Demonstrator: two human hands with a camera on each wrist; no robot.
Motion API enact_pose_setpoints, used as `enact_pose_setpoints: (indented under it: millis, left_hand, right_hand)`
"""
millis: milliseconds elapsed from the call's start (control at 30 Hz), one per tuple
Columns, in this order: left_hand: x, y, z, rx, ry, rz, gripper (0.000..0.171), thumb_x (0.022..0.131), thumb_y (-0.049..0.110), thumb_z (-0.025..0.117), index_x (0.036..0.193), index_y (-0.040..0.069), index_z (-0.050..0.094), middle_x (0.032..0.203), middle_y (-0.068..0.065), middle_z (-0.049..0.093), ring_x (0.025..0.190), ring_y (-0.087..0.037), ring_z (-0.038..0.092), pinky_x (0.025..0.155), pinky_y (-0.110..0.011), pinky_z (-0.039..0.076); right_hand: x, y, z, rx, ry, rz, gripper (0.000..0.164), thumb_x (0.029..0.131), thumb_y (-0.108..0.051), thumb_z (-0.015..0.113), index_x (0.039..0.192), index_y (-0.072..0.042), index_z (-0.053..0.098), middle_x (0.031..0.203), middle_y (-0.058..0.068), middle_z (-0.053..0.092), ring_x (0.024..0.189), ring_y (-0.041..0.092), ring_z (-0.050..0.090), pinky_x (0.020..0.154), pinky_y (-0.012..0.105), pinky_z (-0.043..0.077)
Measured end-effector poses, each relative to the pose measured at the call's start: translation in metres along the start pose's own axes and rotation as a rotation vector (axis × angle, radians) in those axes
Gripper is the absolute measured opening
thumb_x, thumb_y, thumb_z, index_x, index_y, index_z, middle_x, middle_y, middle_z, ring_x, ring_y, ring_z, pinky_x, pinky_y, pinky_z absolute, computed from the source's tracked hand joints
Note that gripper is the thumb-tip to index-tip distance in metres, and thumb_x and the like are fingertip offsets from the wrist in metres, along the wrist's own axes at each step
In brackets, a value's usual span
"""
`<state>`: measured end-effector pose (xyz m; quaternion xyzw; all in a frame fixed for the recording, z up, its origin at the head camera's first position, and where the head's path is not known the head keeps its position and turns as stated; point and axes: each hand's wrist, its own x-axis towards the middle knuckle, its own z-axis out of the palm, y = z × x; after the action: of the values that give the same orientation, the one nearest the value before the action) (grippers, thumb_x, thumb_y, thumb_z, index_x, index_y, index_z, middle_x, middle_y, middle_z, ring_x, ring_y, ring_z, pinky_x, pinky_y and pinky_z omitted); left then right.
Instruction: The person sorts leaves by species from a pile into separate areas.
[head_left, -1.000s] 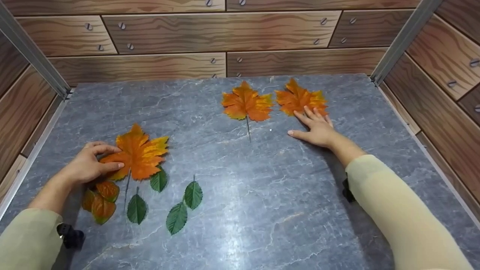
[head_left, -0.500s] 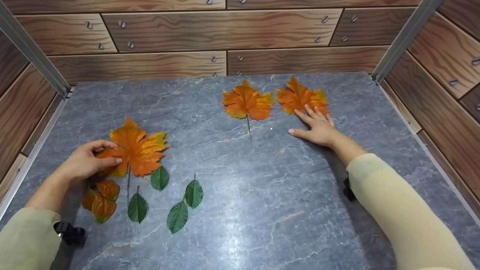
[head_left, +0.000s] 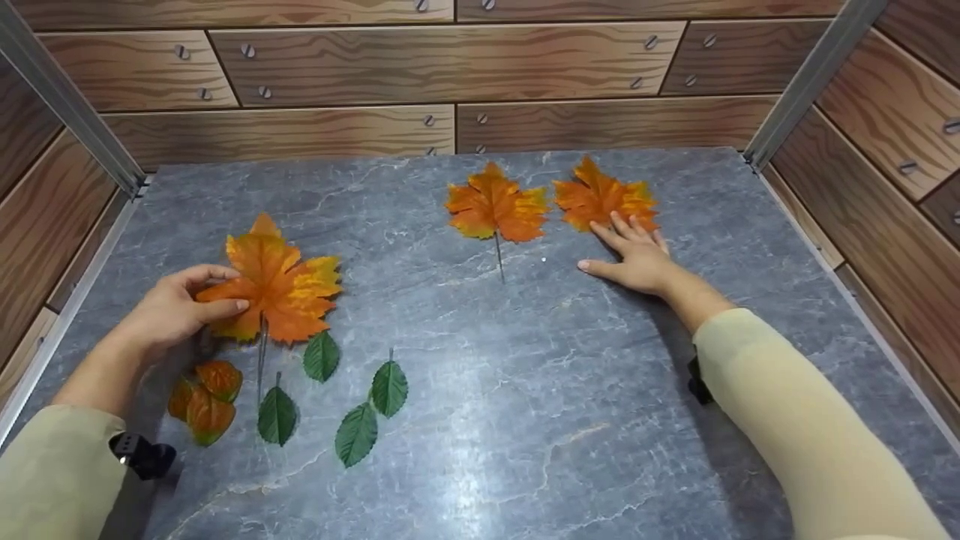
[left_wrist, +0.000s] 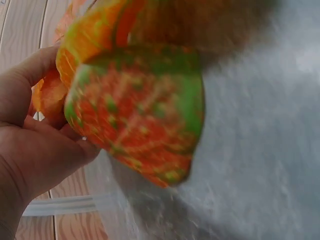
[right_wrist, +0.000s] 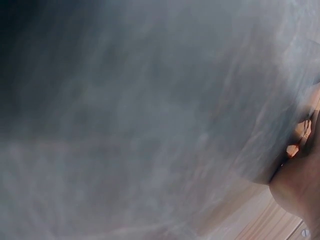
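My left hand (head_left: pixel 176 307) pinches the left lobe of a large orange and yellow maple leaf (head_left: pixel 281 289) between thumb and fingers; its thin stem points toward me. Just below that hand lies a cluster of small orange-brown leaves (head_left: pixel 206 405). In the left wrist view a red and green leaf (left_wrist: pixel 137 112) looms in front of the hand. My right hand (head_left: pixel 634 255) rests with straight, spread fingers, fingertips on the lower edge of another maple leaf (head_left: pixel 600 196) at the back right. The right wrist view is mostly blurred grey tabletop, with part of the hand at its right edge.
A similar maple leaf (head_left: pixel 496 204) lies left of the right hand, stem toward me. Several green leaves lie near the left hand, among them a single leaf (head_left: pixel 277 416) and a touching pair (head_left: pixel 356 435). Wood-patterned walls (head_left: pixel 450 67) enclose the grey marbled table (head_left: pixel 570 390).
My left hand has moved the large maple leaf away from me, toward the back of the table, baring more of the green leaf beside it. The right hand has stayed in place.
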<state>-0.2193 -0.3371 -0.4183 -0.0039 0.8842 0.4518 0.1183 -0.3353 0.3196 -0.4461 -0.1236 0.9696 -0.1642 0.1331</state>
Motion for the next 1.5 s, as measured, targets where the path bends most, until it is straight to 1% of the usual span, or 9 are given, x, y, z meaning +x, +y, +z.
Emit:
enact_pose_setpoints:
  millis: [233, 333, 467, 633, 800, 1000, 1133, 1367, 1500]
  left_hand:
    - [0.004, 0.019, -0.001, -0.089, 0.056, 0.041, 0.056, 0.104, 0.024, 0.073, 0.154, 0.008, 0.053, 0.137, -0.012, 0.060, 0.104, -0.005, 0.065, 0.084, -0.021, 0.057]
    - [0.006, 0.029, -0.002, -0.140, 0.098, 0.074, 0.051, 0.104, 0.018, 0.073, 0.150, 0.007, 0.057, 0.127, -0.005, 0.067, 0.100, -0.008, 0.069, 0.080, -0.024, 0.060]
    - [0.009, 0.045, -0.004, -0.158, 0.150, 0.110, 0.042, 0.104, 0.018, 0.072, 0.144, 0.007, 0.065, 0.114, 0.009, 0.072, 0.096, -0.008, 0.070, 0.077, -0.024, 0.060]
    - [0.013, 0.066, -0.004, -0.145, 0.195, 0.119, 0.036, 0.105, 0.022, 0.072, 0.137, 0.006, 0.073, 0.113, 0.016, 0.073, 0.097, -0.003, 0.070, 0.079, -0.020, 0.059]
    - [0.021, 0.087, 0.002, -0.189, 0.243, 0.146, 0.032, 0.103, 0.020, 0.074, 0.133, 0.007, 0.076, 0.115, 0.011, 0.073, 0.098, -0.004, 0.071, 0.080, -0.022, 0.060]
    - [0.035, 0.109, 0.011, -0.243, 0.248, 0.179, 0.030, 0.101, 0.012, 0.075, 0.130, 0.005, 0.077, 0.111, 0.008, 0.076, 0.094, -0.005, 0.073, 0.078, -0.021, 0.060]
    - [0.045, 0.122, 0.019, -0.247, 0.265, 0.193, 0.030, 0.101, 0.011, 0.075, 0.130, 0.004, 0.076, 0.108, 0.006, 0.077, 0.095, -0.006, 0.072, 0.079, -0.021, 0.060]
    - [0.059, 0.146, 0.033, -0.297, 0.228, 0.164, 0.036, 0.101, 0.012, 0.074, 0.137, 0.008, 0.073, 0.132, -0.013, 0.068, 0.113, -0.018, 0.069, 0.087, -0.024, 0.059]
    - [0.067, 0.153, 0.043, -0.337, 0.219, 0.160, 0.036, 0.102, 0.010, 0.073, 0.139, 0.010, 0.072, 0.135, -0.015, 0.067, 0.118, -0.022, 0.068, 0.089, -0.025, 0.059]
  right_hand:
    - [0.001, 0.000, 0.002, -0.002, 0.003, -0.004, 0.100, 0.097, -0.082, 0.048, 0.173, -0.026, 0.015, 0.177, 0.014, -0.006, 0.160, 0.043, -0.013, 0.121, 0.069, -0.015]
    - [0.001, 0.000, 0.001, -0.005, 0.000, -0.003, 0.100, 0.097, -0.082, 0.048, 0.173, -0.026, 0.015, 0.177, 0.014, -0.006, 0.160, 0.043, -0.013, 0.121, 0.069, -0.015]
    - [0.001, 0.000, 0.000, -0.004, -0.005, -0.003, 0.099, 0.097, -0.081, 0.047, 0.173, -0.026, 0.015, 0.177, 0.014, -0.006, 0.160, 0.043, -0.013, 0.121, 0.070, -0.015]
    - [-0.001, -0.001, -0.001, -0.002, -0.015, -0.004, 0.099, 0.098, -0.081, 0.047, 0.173, -0.025, 0.014, 0.177, 0.015, -0.007, 0.160, 0.043, -0.014, 0.120, 0.071, -0.014]
    - [-0.001, -0.002, -0.001, -0.006, -0.028, -0.005, 0.099, 0.099, -0.080, 0.046, 0.173, -0.024, 0.012, 0.176, 0.016, -0.009, 0.159, 0.044, -0.015, 0.119, 0.072, -0.015]
    - [-0.001, -0.002, -0.001, -0.005, -0.019, -0.002, 0.099, 0.098, -0.080, 0.047, 0.173, -0.024, 0.013, 0.177, 0.016, -0.008, 0.160, 0.044, -0.014, 0.120, 0.071, -0.014]
    - [0.001, -0.002, 0.000, -0.005, -0.018, -0.001, 0.100, 0.098, -0.080, 0.047, 0.173, -0.024, 0.014, 0.177, 0.016, -0.008, 0.160, 0.043, -0.014, 0.120, 0.071, -0.014]
    - [0.001, -0.003, -0.001, -0.006, -0.012, -0.008, 0.100, 0.098, -0.081, 0.046, 0.173, -0.025, 0.014, 0.177, 0.016, -0.008, 0.160, 0.044, -0.014, 0.120, 0.072, -0.014]
    - [0.001, -0.003, -0.001, -0.003, -0.008, -0.010, 0.100, 0.098, -0.081, 0.047, 0.173, -0.024, 0.015, 0.177, 0.016, -0.007, 0.159, 0.045, -0.014, 0.119, 0.072, -0.013]
